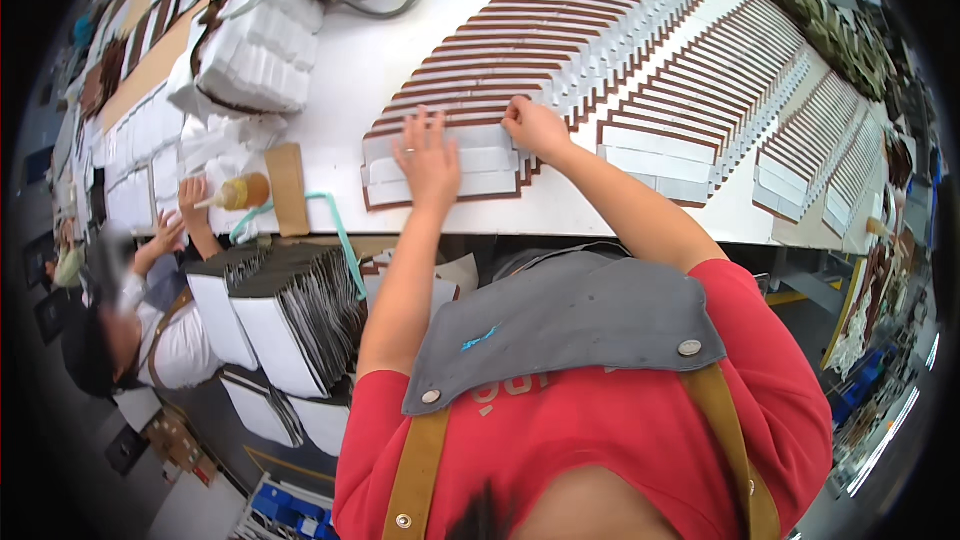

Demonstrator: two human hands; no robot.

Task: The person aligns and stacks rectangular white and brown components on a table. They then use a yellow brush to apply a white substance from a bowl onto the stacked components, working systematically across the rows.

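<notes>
A long row of overlapping white panels with brown edges fans away from me over the white table. My left hand lies on the nearest panels of this row, fingers spread, a ring on one of them. At the row's right edge is my right hand, its fingers curled together against the panels. Whatever is between those fingertips is hidden. Beside this row, to the right, lies a second fanned row of similar panels.
Smaller fanned rows lie farther right, with dark green folded pieces behind. A yellow squeeze bottle, a brown strip and stacked grey-edged panels are at left. A co-worker's hand is near the bottle.
</notes>
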